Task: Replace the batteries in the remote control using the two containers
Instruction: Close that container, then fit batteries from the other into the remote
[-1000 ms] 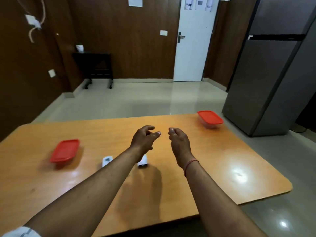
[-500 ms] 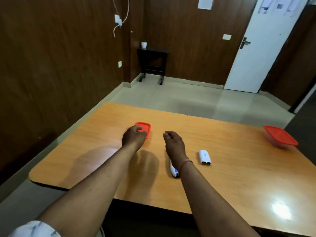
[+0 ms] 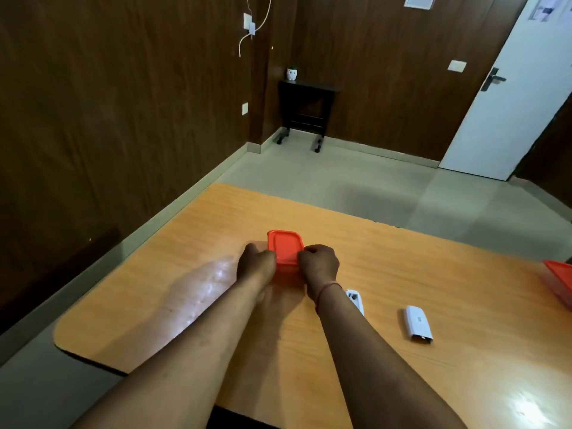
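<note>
A small container with a red lid (image 3: 284, 247) stands on the orange wooden table (image 3: 433, 289). My left hand (image 3: 257, 263) grips its left side and my right hand (image 3: 318, 264) grips its right side, both at the near end. The white remote control (image 3: 356, 300) lies just right of my right wrist, partly hidden by the forearm. A white battery cover (image 3: 418, 325) lies further right. A second red-lidded container (image 3: 560, 278) sits at the table's right edge, cut off by the frame.
The table's left corner is rounded, with floor beyond it. Dark wood walls stand to the left and behind. A small black side table (image 3: 306, 109) and a white door (image 3: 507, 97) are across the room.
The view swung left. Both hands moved forward from above the table onto the left red-lidded container and closed on its two sides.
</note>
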